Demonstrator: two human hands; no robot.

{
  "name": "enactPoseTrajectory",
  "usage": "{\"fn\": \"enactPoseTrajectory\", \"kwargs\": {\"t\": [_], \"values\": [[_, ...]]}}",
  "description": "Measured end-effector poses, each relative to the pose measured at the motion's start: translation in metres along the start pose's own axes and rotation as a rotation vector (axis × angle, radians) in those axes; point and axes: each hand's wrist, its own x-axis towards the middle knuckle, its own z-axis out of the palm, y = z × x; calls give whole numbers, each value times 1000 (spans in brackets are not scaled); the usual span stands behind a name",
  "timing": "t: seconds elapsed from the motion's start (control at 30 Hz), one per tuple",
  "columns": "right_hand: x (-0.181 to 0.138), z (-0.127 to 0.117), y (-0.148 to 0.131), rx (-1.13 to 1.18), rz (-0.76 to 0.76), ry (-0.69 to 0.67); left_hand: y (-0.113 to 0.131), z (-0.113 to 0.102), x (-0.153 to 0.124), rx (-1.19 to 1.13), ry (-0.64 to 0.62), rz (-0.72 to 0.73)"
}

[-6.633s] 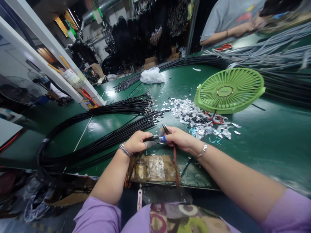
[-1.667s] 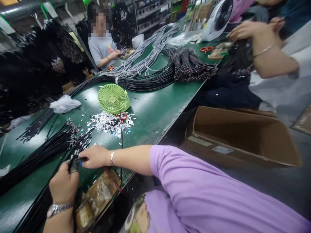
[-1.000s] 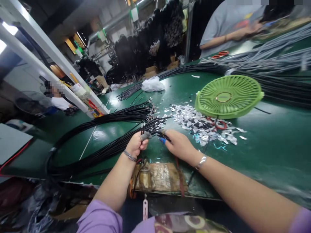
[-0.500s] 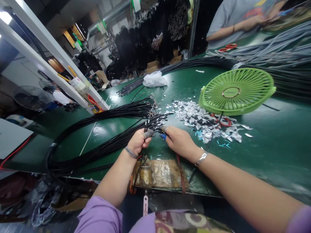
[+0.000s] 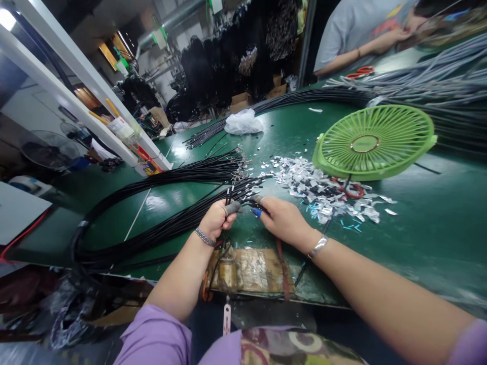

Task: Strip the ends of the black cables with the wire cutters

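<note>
My left hand [image 5: 217, 219] is closed in a fist around black cables, with a grey cover on the thumb. Short dark cable ends poke up above that fist. Close to its right, my right hand [image 5: 284, 219] is pinched shut, blue and grey covers on its fingertips. What sits between those fingertips is too small to make out. Behind both hands lies a bundle of black cables [image 5: 182, 221], its stripped ends near my fingers. A second cable bundle [image 5: 190, 171] with bare ends rests just beyond.
Silver foil scraps [image 5: 300, 175] and blue bits are heaped to the right, beside a green fan [image 5: 375, 142] and red-handled scissors [image 5: 353, 190]. A taped wooden board [image 5: 253, 271] sits at the near edge. Across the table, a person in a grey shirt [image 5: 350, 30] works by grey cables [image 5: 433, 76].
My hands hold nearly the same place and grip. The view has shifted slightly. Across the table, the other person's arms have moved.
</note>
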Motion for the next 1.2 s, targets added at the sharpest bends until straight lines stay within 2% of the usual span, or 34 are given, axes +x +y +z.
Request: {"fn": "enactPoseTrajectory", "kwargs": {"t": [0.1, 0.27, 0.5, 0.7, 0.83, 1.2], "values": [[-1, 1, -1, -12, -25, 3, -1, 1, 1, 61, 24, 29], [1, -4, -3, -40, -2, -69, -3, 3, 1, 149, 58, 78], [2, -6, -1, 42, 56, -95, -3, 3, 0, 162, 66, 94], [0, -2, -2, -5, 34, -46, -3, 3, 1, 202, 96, 97], [1, -2, -4, -23, 31, -86, -2, 5, 1, 251, 122, 85], [5, -7, 1, 94, 48, -107, -2, 7, -1, 247, 118, 60]]}}
